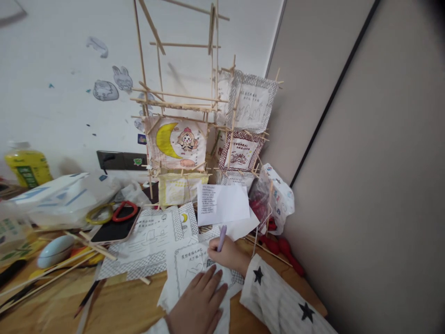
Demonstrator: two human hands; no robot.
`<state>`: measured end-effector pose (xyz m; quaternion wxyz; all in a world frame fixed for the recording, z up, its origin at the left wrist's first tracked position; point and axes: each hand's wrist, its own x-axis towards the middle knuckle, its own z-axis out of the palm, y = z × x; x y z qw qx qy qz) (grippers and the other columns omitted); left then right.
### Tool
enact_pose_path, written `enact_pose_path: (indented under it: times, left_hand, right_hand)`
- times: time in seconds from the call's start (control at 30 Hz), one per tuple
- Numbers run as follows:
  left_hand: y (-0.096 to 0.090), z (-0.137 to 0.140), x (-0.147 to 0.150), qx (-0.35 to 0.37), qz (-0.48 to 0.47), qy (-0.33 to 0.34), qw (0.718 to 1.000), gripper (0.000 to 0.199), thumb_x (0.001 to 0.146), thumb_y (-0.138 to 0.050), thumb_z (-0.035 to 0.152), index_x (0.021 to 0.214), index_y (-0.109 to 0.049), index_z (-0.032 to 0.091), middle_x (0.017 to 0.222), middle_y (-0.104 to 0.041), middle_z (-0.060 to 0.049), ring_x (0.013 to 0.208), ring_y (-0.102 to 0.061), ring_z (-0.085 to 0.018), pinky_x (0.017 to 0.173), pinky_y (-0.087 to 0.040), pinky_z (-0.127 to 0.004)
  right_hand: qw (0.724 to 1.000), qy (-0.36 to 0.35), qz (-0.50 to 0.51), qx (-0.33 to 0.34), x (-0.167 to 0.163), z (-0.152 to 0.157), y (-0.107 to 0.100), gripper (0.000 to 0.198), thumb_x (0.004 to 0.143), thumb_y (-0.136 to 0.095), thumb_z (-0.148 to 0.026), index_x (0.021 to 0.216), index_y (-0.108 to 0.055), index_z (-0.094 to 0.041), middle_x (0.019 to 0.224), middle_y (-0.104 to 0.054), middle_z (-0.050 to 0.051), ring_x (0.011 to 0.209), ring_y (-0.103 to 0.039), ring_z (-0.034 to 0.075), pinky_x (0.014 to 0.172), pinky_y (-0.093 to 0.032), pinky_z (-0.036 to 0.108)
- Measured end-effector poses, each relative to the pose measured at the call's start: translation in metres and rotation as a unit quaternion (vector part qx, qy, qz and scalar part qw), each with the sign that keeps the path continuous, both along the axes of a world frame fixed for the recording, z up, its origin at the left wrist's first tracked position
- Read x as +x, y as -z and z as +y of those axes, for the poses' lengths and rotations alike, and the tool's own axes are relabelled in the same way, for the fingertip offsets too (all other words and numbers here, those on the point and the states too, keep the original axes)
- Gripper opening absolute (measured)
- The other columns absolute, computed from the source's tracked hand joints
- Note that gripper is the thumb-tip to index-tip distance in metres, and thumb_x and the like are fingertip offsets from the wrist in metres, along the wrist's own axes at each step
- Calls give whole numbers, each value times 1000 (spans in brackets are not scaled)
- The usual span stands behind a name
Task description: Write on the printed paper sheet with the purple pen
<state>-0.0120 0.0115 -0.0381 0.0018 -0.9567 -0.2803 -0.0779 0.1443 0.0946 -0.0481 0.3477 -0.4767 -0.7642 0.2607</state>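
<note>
My right hand [227,254] is closed round a light purple pen [222,237], its tip hidden behind the fingers. It rests on the upper right of a white sheet [179,273] that bears handwriting, line-drawn mountains and a wavy border. Flat on the lower part of that sheet lies my left hand [198,304], fingers stretched out. Left of it are more paper drawings, one with a sailing boat [153,239] and a smaller one with a yellow moon [187,222]. Behind the pen stands a white page with printed lines [222,204].
A tall wooden-stick frame [179,99] with papered lantern panels [179,144] rises at the back. Scissors with red handles [125,211] lie on a phone [114,229]. A blue egg-shaped object [55,252], loose sticks and a pencil [86,297] lie left. A plastic bag [278,195] is at right.
</note>
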Motion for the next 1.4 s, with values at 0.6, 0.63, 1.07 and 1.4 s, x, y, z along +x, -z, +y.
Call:
enact_pose_path:
  times: [0.6, 0.63, 1.07, 1.4]
  left_hand:
    - [25, 6, 0, 20, -39, 6, 999, 46, 79, -55, 18, 124, -48, 21, 134, -44, -12, 125, -34, -33, 98, -33, -50]
    - [28, 6, 0, 21, -39, 5, 999, 46, 79, -55, 18, 124, -48, 21, 135, -44, -12, 125, -34, -33, 98, -33, -51]
    - [24, 6, 0, 28, -11, 3, 1000, 51, 75, -55, 15, 125, -47, 21, 135, -43, -11, 125, -35, -33, 97, -35, -50]
    - [34, 8, 1, 29, -35, 1, 999, 51, 76, -54, 16, 125, -46, 22, 136, -42, -11, 126, -32, -33, 98, -32, -51]
  right_hand:
    - [1000, -7, -14, -4, 0, -4, -9, 28, 67, -49, -9, 48, -30, -18, 48, -29, -8, 49, -30, 8, 46, -23, 20]
    - [1000, -6, -15, -5, -1, -4, -10, 28, 67, -48, -9, 48, -30, -18, 48, -29, -8, 49, -30, 8, 45, -23, 20]
    - [1000, 4, -17, -4, 0, 0, -4, 28, 66, -47, -8, 47, -29, -18, 47, -27, -8, 49, -29, 8, 45, -22, 20]
    - [1000, 2, -15, 0, -1, -2, -6, 29, 67, -47, -7, 48, -28, -18, 47, -27, -8, 49, -29, 8, 45, -21, 20]
